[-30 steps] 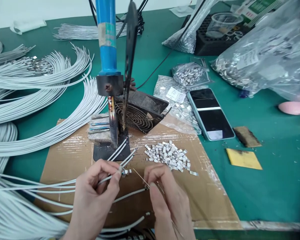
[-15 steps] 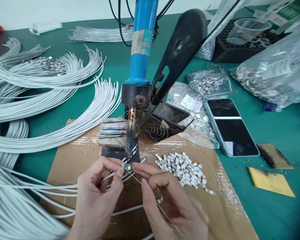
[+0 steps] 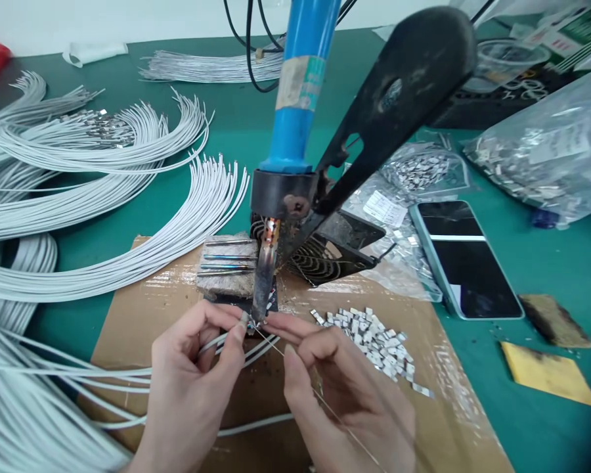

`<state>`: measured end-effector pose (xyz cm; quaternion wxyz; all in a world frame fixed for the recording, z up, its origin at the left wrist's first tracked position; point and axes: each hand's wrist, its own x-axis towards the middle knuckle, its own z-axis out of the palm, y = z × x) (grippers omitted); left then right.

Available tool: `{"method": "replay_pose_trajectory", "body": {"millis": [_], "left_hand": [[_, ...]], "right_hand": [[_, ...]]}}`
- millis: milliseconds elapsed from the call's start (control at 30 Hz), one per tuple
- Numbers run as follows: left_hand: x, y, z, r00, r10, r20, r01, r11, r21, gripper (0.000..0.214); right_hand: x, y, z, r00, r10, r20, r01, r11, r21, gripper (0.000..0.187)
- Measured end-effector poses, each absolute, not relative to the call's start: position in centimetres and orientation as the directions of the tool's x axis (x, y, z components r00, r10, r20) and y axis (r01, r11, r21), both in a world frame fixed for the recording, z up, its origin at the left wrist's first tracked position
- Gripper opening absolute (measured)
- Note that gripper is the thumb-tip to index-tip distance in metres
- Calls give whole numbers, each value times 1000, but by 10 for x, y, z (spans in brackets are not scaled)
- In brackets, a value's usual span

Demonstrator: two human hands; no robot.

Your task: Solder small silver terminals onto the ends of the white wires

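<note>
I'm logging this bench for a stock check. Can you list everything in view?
Soldering iron: one, blue handle, upright at centre.
Lever: one, black, right of iron.
Fan: one, black, behind iron.
Wires: many, white, left on table.
Clips: one pile, silver, on cardboard.
Cardboard: one, brown, under hands.
Bags: at least three, clear, right rear.
Phone: one, dark, right.
Sponges: two, yellow and brown, far right.
Table: one, green.
Held wire: one, white, end at iron tip.
Solder: one strand, grey, in right hand.
Left hand: pinches held wire.
Right hand: pinches solder.
</note>
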<state>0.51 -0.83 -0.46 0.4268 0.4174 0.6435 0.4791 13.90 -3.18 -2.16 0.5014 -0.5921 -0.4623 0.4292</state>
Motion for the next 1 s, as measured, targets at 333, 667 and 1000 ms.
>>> {"method": "replay_pose_trajectory", "body": {"millis": [333, 667, 1000], "left_hand": [[11, -3, -1, -314, 935, -165, 84, 200, 976, 10], [1, -10, -9, -220, 961, -165, 138, 198, 971, 12], [-1, -11, -8, -199, 970, -139, 163, 173, 971, 15]], "right_hand": [[136, -27, -15, 250, 964, -95, -33, -89, -995, 24], [135, -29, -13, 256, 963, -85, -34, -79, -996, 24], [135, -29, -11, 270, 960, -73, -54, -60, -997, 24]]}}
